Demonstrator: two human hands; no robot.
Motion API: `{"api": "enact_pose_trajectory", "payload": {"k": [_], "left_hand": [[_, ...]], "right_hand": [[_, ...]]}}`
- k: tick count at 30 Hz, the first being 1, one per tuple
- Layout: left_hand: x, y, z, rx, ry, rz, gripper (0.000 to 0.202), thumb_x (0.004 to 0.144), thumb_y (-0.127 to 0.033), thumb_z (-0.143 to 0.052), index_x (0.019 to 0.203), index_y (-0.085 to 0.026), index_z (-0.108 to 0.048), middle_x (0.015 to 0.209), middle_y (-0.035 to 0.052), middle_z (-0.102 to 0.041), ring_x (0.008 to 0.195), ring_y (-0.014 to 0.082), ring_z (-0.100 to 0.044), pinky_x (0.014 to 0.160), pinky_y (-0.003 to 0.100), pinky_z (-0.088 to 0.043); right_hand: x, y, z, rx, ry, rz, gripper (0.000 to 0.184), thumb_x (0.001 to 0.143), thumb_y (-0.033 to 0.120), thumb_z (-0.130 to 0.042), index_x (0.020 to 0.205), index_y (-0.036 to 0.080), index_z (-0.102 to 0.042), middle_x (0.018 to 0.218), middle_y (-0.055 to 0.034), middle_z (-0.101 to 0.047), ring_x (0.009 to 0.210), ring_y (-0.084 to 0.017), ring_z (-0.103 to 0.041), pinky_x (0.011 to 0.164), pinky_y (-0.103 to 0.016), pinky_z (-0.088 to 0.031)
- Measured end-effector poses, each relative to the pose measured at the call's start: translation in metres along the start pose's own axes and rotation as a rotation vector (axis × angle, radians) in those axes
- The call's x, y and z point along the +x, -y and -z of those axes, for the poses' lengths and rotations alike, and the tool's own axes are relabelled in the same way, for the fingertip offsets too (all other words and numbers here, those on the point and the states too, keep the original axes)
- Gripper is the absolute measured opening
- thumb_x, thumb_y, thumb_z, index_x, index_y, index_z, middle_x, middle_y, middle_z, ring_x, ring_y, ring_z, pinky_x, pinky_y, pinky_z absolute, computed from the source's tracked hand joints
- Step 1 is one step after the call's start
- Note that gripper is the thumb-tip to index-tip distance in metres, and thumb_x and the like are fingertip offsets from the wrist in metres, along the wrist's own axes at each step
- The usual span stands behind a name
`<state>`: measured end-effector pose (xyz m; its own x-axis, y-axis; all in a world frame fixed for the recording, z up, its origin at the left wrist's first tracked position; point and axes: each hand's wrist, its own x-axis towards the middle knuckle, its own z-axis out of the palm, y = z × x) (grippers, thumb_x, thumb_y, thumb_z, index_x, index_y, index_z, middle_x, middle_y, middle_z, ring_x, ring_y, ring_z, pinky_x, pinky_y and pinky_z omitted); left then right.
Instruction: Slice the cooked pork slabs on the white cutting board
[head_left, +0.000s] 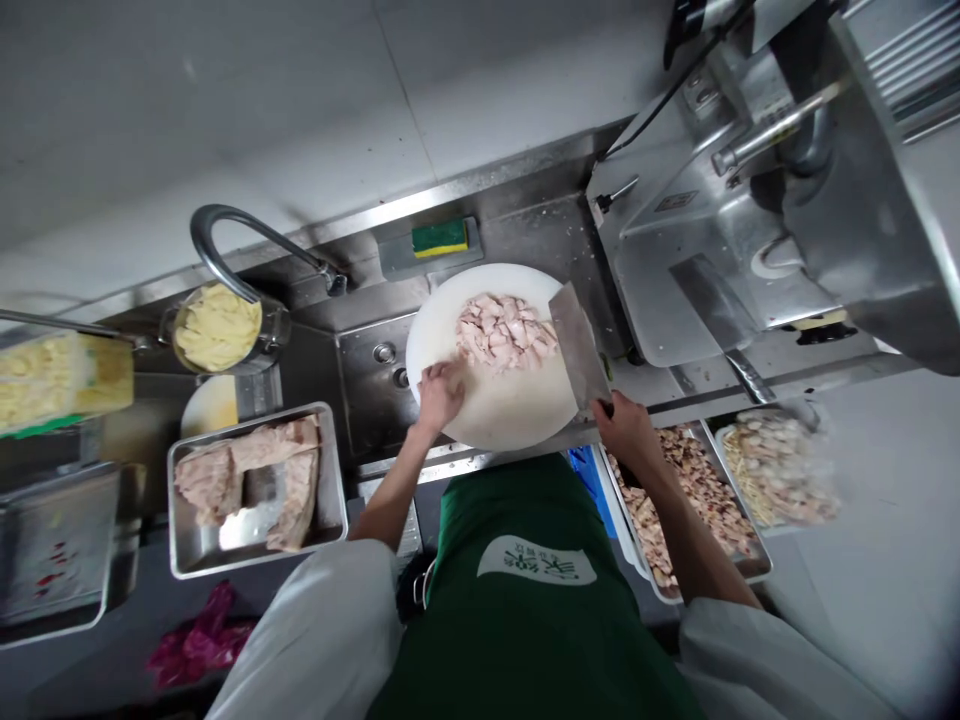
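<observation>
Green apron [525, 640] nearest the camera, with pale sleeves [322, 640] to either side. Beyond it, round white cutting board [517, 415] partly over a steel sink [375, 420], and on the upper half of that board, pale pink meat chunks [502, 332] in a loose heap. Left hand [441, 395] at the board's left, near the lower left edge of the heap, with fingers loosely bent and no object visibly gripped. Right hand [624, 432] closed round the handle of a cleaver [579, 345], with its broad blade along the heap's right edge; impossible to tell whether touching the meat. Judging by the pieces, cutting well advanced for this heap: no whole slab visible on the board, only small lumps. Not yet cut up, large pale slabs [277, 445] in the steel tray [255, 528] at left; hard to say whether of the same meat. Past the right forearm [697, 530], brown chopped bits [712, 490], seemingly done with chopping. As for the chunks: moist-looking, pink to off-white, uneven in shape, crowded together in the middle and looser toward the lower edge, with bare board below. Raw or cooked, not possible to tell.
</observation>
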<state>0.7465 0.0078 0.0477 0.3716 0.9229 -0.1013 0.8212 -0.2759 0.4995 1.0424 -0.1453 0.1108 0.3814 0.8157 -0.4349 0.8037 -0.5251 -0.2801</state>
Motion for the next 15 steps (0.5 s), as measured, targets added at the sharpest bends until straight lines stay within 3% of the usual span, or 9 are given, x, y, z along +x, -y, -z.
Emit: {"api": "enact_pose_trajectory", "payload": {"k": [3, 6, 11, 15], "left_hand": [[-0.019, 0.043, 0.01, -0.068, 0.228, -0.026, 0.028, 0.084, -0.024, -0.058, 0.109, -0.02, -0.069, 0.118, 0.0113, -0.059, 0.1, 0.0239, -0.06, 0.095, 0.041, -0.051], [-0.028, 0.055, 0.011, -0.158, 0.305, 0.09, 0.017, 0.081, -0.029, -0.064, 0.092, -0.018, -0.068, 0.101, 0.0073, -0.059, 0.082, 0.0169, -0.061, 0.081, 0.031, -0.054], [-0.035, 0.024, 0.002, -0.447, 0.241, 0.235, 0.022, 0.075, -0.035, -0.072, 0.076, -0.019, -0.057, 0.07, -0.001, -0.058, 0.062, 0.012, -0.058, 0.059, 0.023, -0.048], [-0.042, -0.021, -0.026, -0.853, 0.041, 0.331, 0.036, 0.074, -0.047, -0.075, 0.079, -0.019, -0.053, 0.073, -0.0018, -0.06, 0.058, 0.01, -0.06, 0.054, 0.022, -0.05]], "right_hand": [[-0.001, -0.016, -0.013, 0.178, -0.045, -0.026, 0.037, 0.094, 0.047, -0.043, 0.086, 0.018, -0.064, 0.074, -0.0106, -0.069, 0.073, -0.022, -0.062, 0.065, -0.029, -0.038], [-0.008, -0.03, -0.025, 0.359, -0.029, -0.072, 0.038, 0.089, 0.053, -0.047, 0.076, 0.02, -0.061, 0.059, -0.0042, -0.063, 0.061, -0.019, -0.059, 0.06, -0.027, -0.038], [-0.031, -0.061, -0.046, 0.488, 0.081, -0.069, 0.039, 0.082, 0.058, -0.054, 0.062, 0.024, -0.051, 0.046, -0.0003, -0.056, 0.051, -0.018, -0.056, 0.053, -0.028, -0.039], [-0.049, -0.088, -0.074, 0.642, 0.335, -0.005, 0.047, 0.084, 0.066, -0.051, 0.061, 0.025, -0.048, 0.041, 0.0012, -0.054, 0.04, -0.015, -0.052, 0.049, -0.027, -0.04]]}}
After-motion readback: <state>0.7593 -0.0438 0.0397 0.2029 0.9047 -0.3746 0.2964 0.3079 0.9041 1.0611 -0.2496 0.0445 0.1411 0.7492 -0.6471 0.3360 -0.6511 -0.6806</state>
